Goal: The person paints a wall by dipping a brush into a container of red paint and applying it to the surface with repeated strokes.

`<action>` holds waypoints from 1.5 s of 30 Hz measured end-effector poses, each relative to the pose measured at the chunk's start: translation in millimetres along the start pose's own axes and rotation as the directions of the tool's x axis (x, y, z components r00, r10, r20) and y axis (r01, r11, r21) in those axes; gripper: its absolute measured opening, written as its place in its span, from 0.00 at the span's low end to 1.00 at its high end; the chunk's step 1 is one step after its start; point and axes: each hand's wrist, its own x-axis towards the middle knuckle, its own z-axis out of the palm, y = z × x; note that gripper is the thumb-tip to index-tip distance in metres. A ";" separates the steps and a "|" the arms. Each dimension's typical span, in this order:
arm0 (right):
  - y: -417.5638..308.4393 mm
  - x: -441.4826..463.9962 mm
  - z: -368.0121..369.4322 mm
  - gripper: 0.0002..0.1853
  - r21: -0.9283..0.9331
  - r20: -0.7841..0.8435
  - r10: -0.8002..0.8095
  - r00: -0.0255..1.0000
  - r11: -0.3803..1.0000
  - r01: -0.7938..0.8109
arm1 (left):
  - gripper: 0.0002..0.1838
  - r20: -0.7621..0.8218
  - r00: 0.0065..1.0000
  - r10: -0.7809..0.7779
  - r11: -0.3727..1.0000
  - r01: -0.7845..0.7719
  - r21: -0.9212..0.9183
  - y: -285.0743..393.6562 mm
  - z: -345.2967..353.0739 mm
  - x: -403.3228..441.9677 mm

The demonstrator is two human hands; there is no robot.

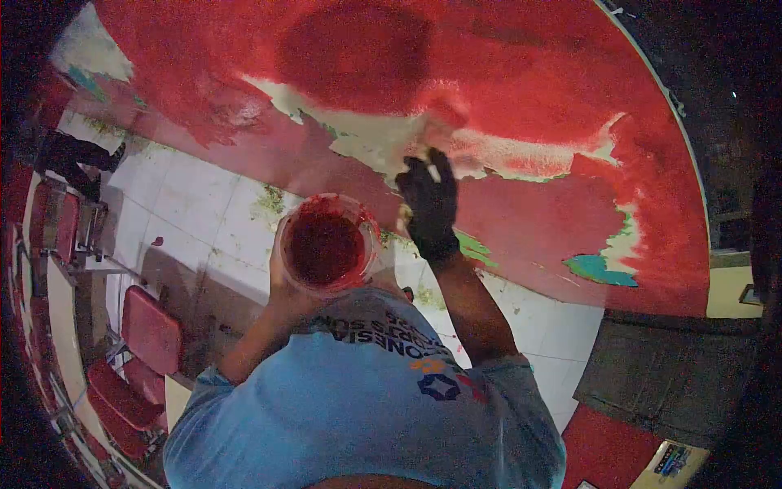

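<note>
My left hand [282,265] is wrapped round the side of a clear round tub [373,244] in front of my chest; most of its fingers are hidden. Dark red paint [326,247] lies inside, with smears up the inner wall. In a black glove, my right hand [430,204] is closed on a paintbrush [438,122], whose head is blurred by motion against the wall. The wall [521,90] carries bright red paint above and duller red below. Between them runs a ragged pale patch [366,140], with the brush at its middle.
Green-blue bare spots [603,269] show low on the wall at the right. White floor tiles [195,196] with scattered debris lie below. Red chairs [151,334] stand at the left. A dark cloth-like cover [660,367] lies at the lower right, near a box of small items [672,464].
</note>
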 end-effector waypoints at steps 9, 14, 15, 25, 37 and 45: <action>28.8 -56.5 42.2 0.13 0.136 0.198 0.048 0.979 0.988 -0.076 | 0.48 -0.015 1.000 -0.020 0.999 0.019 -0.047 -1.7 -12.2 -5.8; 20.2 -26.6 -35.2 0.11 0.017 -0.185 0.157 0.970 0.987 -0.157 | 0.49 -0.020 0.992 -0.124 0.990 0.123 -0.066 -14.5 -12.7 -12.2; 12.2 -27.4 -45.6 0.11 -0.051 -0.239 0.157 0.958 0.983 -0.174 | 0.49 -0.014 0.999 -0.038 0.999 0.039 0.036 -5.3 -11.7 -9.3; 62.5 -115.0 31.0 0.08 0.120 0.333 0.142 0.932 0.974 -0.191 | 0.48 0.023 1.000 0.014 0.997 -0.012 -0.080 -11.3 -1.4 -19.3; 37.6 -57.6 -58.7 0.16 0.852 0.229 0.826 0.515 0.085 -0.516 | 0.52 0.152 0.983 -0.104 0.953 0.055 0.298 -25.5 12.0 -25.3; 64.3 -75.3 -72.6 0.16 0.463 0.167 0.413 0.895 0.769 -0.441 | 0.50 0.117 0.993 -0.031 0.985 0.010 0.172 0.1 44.7 -17.5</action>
